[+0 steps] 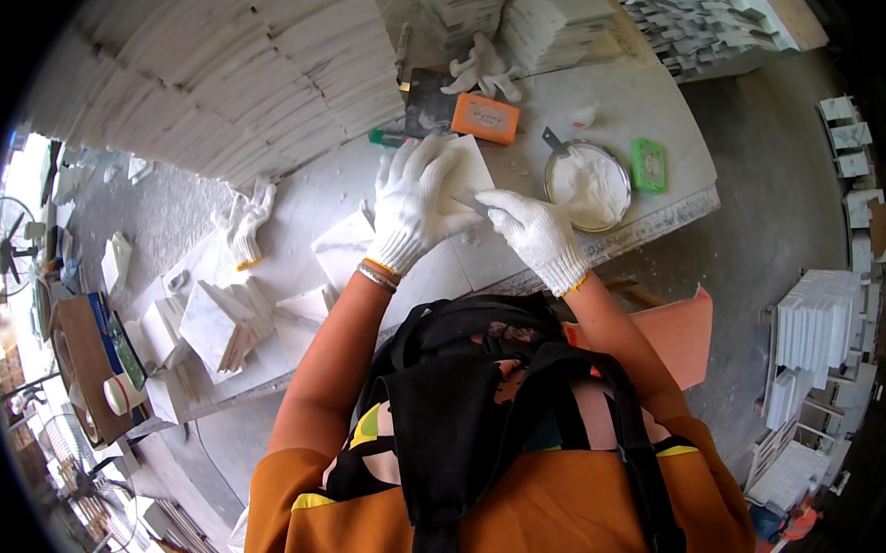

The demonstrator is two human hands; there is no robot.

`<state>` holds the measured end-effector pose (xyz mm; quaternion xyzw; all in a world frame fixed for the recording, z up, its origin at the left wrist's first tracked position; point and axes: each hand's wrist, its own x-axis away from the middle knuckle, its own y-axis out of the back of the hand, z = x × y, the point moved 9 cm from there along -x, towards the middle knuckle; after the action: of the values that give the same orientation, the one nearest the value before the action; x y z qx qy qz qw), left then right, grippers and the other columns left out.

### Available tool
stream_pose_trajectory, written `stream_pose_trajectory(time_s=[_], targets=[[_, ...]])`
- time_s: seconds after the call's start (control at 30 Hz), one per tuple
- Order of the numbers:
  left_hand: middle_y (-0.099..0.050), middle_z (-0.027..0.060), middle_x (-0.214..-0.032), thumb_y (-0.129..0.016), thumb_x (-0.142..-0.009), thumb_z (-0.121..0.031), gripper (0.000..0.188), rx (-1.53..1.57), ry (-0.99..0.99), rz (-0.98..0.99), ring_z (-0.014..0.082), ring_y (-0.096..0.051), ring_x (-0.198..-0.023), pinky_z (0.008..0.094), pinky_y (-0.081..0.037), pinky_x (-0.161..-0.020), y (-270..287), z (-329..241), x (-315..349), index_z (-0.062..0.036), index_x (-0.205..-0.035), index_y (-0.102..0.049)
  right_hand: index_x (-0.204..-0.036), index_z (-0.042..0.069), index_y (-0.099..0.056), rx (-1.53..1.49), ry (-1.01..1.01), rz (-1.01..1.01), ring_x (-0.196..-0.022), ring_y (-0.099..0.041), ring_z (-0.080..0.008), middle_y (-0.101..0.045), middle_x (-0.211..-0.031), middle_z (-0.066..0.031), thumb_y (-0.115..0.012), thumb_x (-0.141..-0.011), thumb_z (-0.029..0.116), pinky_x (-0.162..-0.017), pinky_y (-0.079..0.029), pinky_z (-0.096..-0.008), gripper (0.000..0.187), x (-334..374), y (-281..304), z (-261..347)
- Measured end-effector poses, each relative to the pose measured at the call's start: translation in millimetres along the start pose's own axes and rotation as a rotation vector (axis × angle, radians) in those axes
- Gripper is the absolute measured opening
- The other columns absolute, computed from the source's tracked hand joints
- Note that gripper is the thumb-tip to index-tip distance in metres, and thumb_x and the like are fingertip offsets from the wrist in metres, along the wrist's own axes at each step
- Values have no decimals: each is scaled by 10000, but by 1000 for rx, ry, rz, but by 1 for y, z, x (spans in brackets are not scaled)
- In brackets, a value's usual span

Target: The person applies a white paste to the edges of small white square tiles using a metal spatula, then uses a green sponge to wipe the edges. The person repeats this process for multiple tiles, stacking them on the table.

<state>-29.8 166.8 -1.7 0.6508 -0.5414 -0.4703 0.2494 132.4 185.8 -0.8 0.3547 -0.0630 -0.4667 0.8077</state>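
My left hand (pixel 414 200), in a white knit glove, lies spread over a white square tile (pixel 469 165) on the worktable. Beside the tile's near right corner is my right hand (pixel 533 234), gloved alike, with its fingers pinched together. A thin greyish sliver seems to show at those fingertips, too small to name. Just right of that hand stands a round tin (pixel 628 187) of white paste, a small putty knife (pixel 554 140) resting on its rim. An orange block (pixel 486 119) sits beyond the tile, and a green block (pixel 649 165) beside the tin.
Tall stacks of marble tiles (pixel 252 76) wall the table's far left. Loose tiles (pixel 227 323) stand at the left. Spare gloves lie at the left (pixel 248 225) and at the back (pixel 483 71). The table edge (pixel 651 228) runs close to my right wrist.
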Motion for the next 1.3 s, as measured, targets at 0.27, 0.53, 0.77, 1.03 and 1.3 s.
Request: stream_pose_trajectory(time_s=[0.27,0.53,0.77,1.03,1.3], targets=[[-408,186,-1532,-864,-587,-525,956,-35,48,78,409,-356,-1426,582,-261,-1165,-2,-1,0,-128,-1393,-541,-1227,54,-660,-93,-35,18,-638,-571,-127,-692,-914,-58,-611,-964,86,-620,-512,-297,269,-4,2,0],[-453,181,-1472,-862,-584,-481,893,-9,63,119,411,-415,-1359,546,-316,-1130,3,-1,-8,-125,-1350,-575,-1384,64,-577,-433,-495,90,-704,-610,-108,-683,-900,-69,-608,-953,87,-646,-520,-268,433,5,13,-32],[-518,161,-1356,-848,-567,-483,773,27,165,34,380,-473,-1270,497,-381,-1063,23,2,-13,-142,-1230,-645,-1339,33,-579,-384,-554,57,-716,-631,-115,-689,-925,-91,-618,-950,113,-619,-509,-258,399,10,22,-41],[-535,159,-1316,-842,-567,-466,656,-78,233,12,378,-500,-1219,493,-406,-1013,39,19,5,-219,-1157,-694,-1253,56,-634,-274,-534,33,-702,-646,-107,-702,-914,-65,-633,-950,125,-594,-514,-269,311,-3,10,-30],[-520,173,-1345,-840,-587,-474,646,-71,213,21,385,-486,-1246,505,-395,-1020,24,18,13,-240,-1171,-693,-1196,118,-654,180,-126,-10,-706,-695,-225,-722,-888,-123,-693,-910,167,-639,-544,-332,292,-12,4,-16]])
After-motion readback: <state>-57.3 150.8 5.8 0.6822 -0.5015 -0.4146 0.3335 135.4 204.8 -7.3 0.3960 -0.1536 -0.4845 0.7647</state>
